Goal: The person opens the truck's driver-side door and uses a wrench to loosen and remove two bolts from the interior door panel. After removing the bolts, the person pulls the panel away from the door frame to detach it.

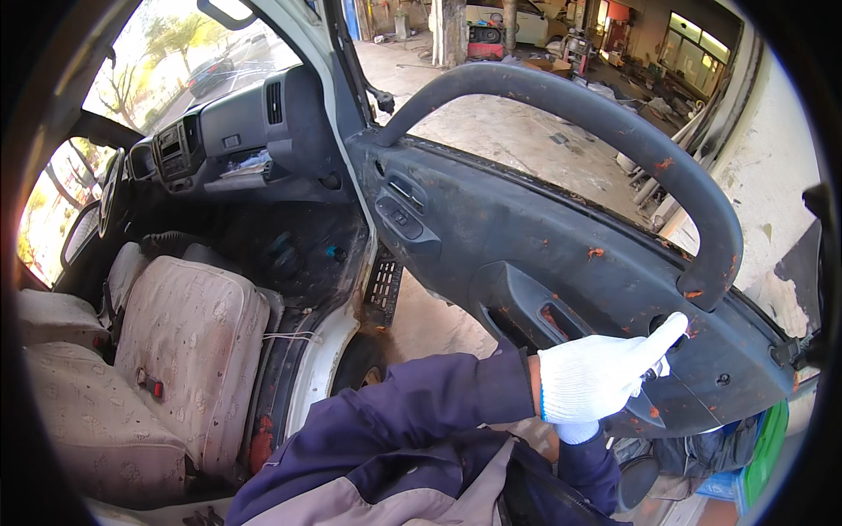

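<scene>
My left hand [595, 375], in a white knit glove, reaches across to the dark grey door panel [491, 219] of an opened vehicle door. One digit points up beside a dark round opening in the panel. The other fingers are curled, and a small shiny piece [650, 373] shows at their edge; what it is I cannot make out. My right hand [576, 432] is mostly hidden beneath the left, with only its white glove cuff showing and its fingers out of sight. Beside the hands are the door's armrest pocket [535, 307] and the curved grab bar [614, 114]. Orange-red flecks dot the panel.
To the left is the cab, with stained beige seats [189, 324], a dashboard [228, 123] and a steering wheel [111, 193]. A perforated step [383, 285] lies below the door opening. Bags and a green item [766, 456] sit under the door. Beyond is a cluttered workshop.
</scene>
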Demonstrator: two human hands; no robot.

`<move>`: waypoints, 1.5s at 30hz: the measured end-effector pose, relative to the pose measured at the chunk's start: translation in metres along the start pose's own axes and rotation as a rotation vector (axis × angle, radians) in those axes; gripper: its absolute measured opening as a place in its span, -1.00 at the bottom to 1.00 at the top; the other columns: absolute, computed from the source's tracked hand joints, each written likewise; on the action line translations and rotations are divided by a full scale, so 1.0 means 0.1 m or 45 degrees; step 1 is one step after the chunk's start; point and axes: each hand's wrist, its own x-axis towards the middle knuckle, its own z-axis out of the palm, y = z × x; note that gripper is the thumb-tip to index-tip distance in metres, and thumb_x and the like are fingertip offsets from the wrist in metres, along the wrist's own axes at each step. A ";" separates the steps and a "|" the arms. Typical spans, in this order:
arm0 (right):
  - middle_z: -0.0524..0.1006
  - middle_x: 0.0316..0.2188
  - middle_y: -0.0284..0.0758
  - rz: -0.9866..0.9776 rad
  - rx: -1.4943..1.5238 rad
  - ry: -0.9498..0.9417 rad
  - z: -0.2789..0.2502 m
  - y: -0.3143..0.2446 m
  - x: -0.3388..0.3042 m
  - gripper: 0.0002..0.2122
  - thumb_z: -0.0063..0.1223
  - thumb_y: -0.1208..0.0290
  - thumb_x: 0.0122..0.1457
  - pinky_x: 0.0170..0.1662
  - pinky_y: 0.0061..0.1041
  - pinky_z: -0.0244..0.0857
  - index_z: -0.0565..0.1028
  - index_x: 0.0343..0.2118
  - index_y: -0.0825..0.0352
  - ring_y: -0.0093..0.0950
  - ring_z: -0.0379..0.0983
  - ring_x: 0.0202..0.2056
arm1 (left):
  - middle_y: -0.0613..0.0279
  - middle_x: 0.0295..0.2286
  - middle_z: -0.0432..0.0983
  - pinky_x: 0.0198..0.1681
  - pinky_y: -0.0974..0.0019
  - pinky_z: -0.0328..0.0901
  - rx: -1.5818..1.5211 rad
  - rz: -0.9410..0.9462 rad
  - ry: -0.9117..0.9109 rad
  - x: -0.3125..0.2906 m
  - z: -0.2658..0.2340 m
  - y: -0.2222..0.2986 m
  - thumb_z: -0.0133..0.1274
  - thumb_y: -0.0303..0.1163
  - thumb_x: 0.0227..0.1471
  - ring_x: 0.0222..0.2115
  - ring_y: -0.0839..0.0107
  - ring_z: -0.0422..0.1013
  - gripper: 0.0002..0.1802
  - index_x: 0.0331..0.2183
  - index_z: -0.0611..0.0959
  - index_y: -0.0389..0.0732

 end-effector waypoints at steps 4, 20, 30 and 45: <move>0.70 0.06 -0.08 -0.002 -0.021 -0.021 0.00 -0.01 0.00 -0.57 0.02 0.31 0.57 0.25 -0.29 0.51 0.48 0.33 0.52 -0.25 0.69 0.04 | 0.14 -0.11 0.62 -0.17 0.33 0.48 -0.087 -0.081 0.009 -0.04 0.02 -0.07 -0.06 -0.45 0.45 -0.27 0.31 0.55 -0.31 0.52 0.31 -0.19; 0.70 0.05 -0.02 0.146 0.275 -0.237 0.06 -0.28 -0.15 -0.60 -0.05 0.42 0.58 0.27 -0.23 0.49 0.50 0.30 0.62 -0.21 0.69 0.07 | 0.06 -0.36 0.78 -0.21 0.00 0.53 1.120 0.020 -0.590 0.74 -1.11 0.83 0.28 0.19 0.18 -0.34 -0.02 0.70 -0.50 -0.21 0.92 -0.04; 0.72 -0.06 0.07 -0.226 0.314 0.016 -0.06 -0.77 -0.52 -0.32 0.08 -0.12 0.53 0.12 -0.15 0.58 0.52 0.22 0.60 -0.16 0.74 -0.12 | 0.11 -0.49 0.71 -0.34 -0.04 0.46 0.993 -0.057 -0.389 0.33 -0.96 0.52 0.10 0.25 0.32 -0.45 0.00 0.65 -0.41 -0.34 0.88 -0.06; 0.54 0.20 -0.27 -0.456 1.179 0.572 -0.20 -1.06 -0.35 -0.52 -0.10 0.10 0.63 0.31 -0.34 0.31 0.42 0.37 0.39 -0.44 0.47 0.21 | 0.03 -0.33 0.66 -0.21 -0.01 0.48 -0.094 -0.429 0.494 -0.09 0.29 0.23 0.09 -0.11 0.43 -0.27 -0.10 0.64 -0.67 -0.23 0.71 -0.18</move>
